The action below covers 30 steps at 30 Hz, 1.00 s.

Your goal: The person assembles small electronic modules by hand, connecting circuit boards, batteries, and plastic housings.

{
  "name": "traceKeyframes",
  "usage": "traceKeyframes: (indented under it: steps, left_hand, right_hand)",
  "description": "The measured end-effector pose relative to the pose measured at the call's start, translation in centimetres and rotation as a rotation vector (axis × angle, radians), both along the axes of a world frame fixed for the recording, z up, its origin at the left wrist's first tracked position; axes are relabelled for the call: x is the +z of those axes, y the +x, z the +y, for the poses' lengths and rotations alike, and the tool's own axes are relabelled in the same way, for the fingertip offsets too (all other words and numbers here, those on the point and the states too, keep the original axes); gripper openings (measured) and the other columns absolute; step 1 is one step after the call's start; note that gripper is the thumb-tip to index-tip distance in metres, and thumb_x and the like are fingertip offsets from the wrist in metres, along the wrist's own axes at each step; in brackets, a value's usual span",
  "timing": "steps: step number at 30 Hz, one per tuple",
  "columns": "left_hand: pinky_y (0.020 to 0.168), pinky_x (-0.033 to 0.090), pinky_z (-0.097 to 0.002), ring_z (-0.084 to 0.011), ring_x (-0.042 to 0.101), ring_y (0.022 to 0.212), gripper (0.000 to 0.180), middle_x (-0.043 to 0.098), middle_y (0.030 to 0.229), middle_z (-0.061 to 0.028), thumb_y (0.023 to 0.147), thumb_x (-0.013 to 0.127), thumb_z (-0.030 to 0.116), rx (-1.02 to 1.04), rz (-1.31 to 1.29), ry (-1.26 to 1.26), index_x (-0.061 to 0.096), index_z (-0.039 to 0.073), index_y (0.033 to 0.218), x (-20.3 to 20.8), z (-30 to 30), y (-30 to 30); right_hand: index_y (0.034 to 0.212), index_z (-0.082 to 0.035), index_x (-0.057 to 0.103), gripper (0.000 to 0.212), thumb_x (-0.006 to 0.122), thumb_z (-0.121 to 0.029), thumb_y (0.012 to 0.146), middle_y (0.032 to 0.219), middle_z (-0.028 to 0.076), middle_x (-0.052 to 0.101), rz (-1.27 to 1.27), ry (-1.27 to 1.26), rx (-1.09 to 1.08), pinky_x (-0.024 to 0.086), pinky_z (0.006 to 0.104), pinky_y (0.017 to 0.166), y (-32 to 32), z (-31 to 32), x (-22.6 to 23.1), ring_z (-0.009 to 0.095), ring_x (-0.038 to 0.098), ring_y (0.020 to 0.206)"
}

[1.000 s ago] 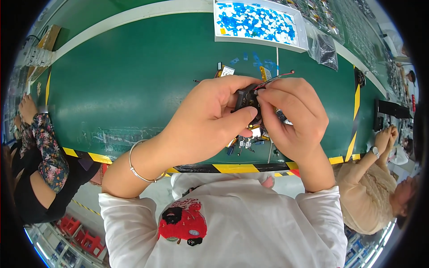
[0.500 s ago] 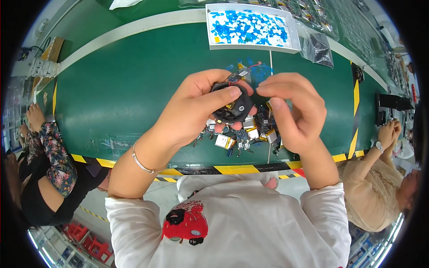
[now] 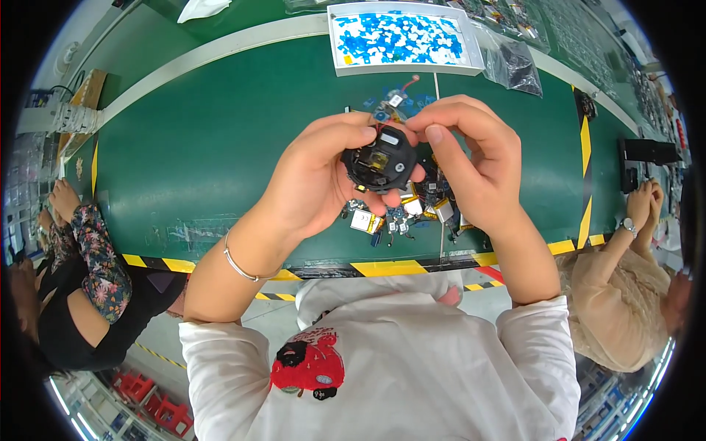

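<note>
My left hand (image 3: pixel 307 165) is closed around a round black plastic housing (image 3: pixel 388 174), its open inside facing up and showing a yellowish part. A small circuit board (image 3: pixel 396 100) with a white label and a red wire stands out beyond the housing's far edge. My right hand (image 3: pixel 476 154) is beside the housing, thumb and index finger drawn together near the board. Anything between those fingertips is too small or hidden to make out. Under both hands lies a pile of small electronic parts, among them a silver battery cell (image 3: pixel 365 220) with a yellow end.
Beyond my hands, a white box (image 3: pixel 406 71) holds many small blue and white pieces, with a clear plastic bag (image 3: pixel 521 70) beside it. Blue scraps lie behind the board. Yellow-black tape (image 3: pixel 388 269) edges the green table. Co-workers' arms (image 3: pixel 101 253) show at both sides.
The left thumb has shifted toward the housing's far edge, uncovering more of its inside. My right hand has come closer, its thumb and index finger drawing together. The view has shifted slightly.
</note>
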State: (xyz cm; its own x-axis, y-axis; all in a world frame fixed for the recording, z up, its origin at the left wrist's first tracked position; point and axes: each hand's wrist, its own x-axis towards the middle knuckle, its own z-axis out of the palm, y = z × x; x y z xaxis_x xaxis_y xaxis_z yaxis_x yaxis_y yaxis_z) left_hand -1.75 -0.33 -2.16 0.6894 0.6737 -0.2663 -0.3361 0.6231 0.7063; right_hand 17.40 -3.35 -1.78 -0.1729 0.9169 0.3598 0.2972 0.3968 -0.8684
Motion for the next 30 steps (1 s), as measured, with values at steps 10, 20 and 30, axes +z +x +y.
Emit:
traceKeyframes:
  steps: [10,20,30]
  left_hand:
    - [0.061,0.058,-0.0361,-0.0297,0.065,0.071,0.046,0.062,0.093,-0.0267,0.085,0.033,0.021,-0.046,-0.139,-0.092,0.05,-0.012,0.11,-0.2,-0.1,-0.2]
    - [0.061,0.059,-0.0346,-0.0273,0.066,0.069,0.031,0.062,0.091,-0.0235,0.086,0.04,0.009,-0.055,-0.035,-0.061,0.053,-0.012,0.105,0.3,0.0,-0.1]
    - [0.066,0.055,-0.0261,-0.0148,0.062,0.077,0.025,0.059,0.095,-0.0123,0.086,0.043,-0.001,0.125,0.227,0.405,0.05,-0.007,0.11,0.0,-2.0,1.2]
  right_hand:
    - [0.091,0.005,0.062,0.013,0.051,0.004,0.085,0.091,0.011,0.061,-0.001,-0.028,0.026,0.045,0.0259,0.075,-0.3,-0.1,0.0,0.016,0.057,0.084]
    - [0.085,0.001,0.065,0.012,0.056,0.002,0.079,0.079,0.01,0.063,0.046,0.02,-0.031,0.049,0.0257,0.061,-0.8,0.1,-0.3,0.016,0.06,0.067]
    - [0.099,0.003,0.057,0.019,0.054,0.007,0.081,0.098,0.012,0.06,0.158,0.047,-0.002,0.046,0.0263,0.075,-0.5,0.0,-1.1,0.016,0.057,0.085]
